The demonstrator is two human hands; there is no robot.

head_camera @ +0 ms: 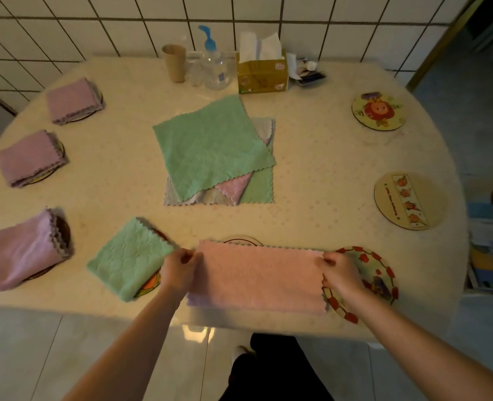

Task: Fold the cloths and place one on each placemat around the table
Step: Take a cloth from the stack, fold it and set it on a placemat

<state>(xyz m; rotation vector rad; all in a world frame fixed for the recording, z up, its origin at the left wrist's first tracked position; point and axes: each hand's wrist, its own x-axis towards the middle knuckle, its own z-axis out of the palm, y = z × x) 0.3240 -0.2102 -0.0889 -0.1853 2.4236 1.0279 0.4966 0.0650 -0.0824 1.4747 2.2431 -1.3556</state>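
Note:
A pink cloth (258, 277) folded in half lies at the table's near edge. My left hand (180, 267) pinches its far left corner and my right hand (339, 272) pinches its far right corner. It partly covers one round placemat (241, 240) behind it and a red-checked placemat (375, 273) on its right. A folded green cloth (128, 257) rests on a placemat to the left. Three folded purple cloths (27, 248) (30, 157) (73, 101) sit on placemats along the left side. A pile of unfolded cloths (213, 147) lies in the middle, a green one on top.
Two bare round placemats (378, 111) (407, 199) lie on the right side of the table. At the back by the tiled wall stand a paper cup (174, 63), a pump bottle (215, 62) and a tissue box (262, 70). Tiled floor lies below the near edge.

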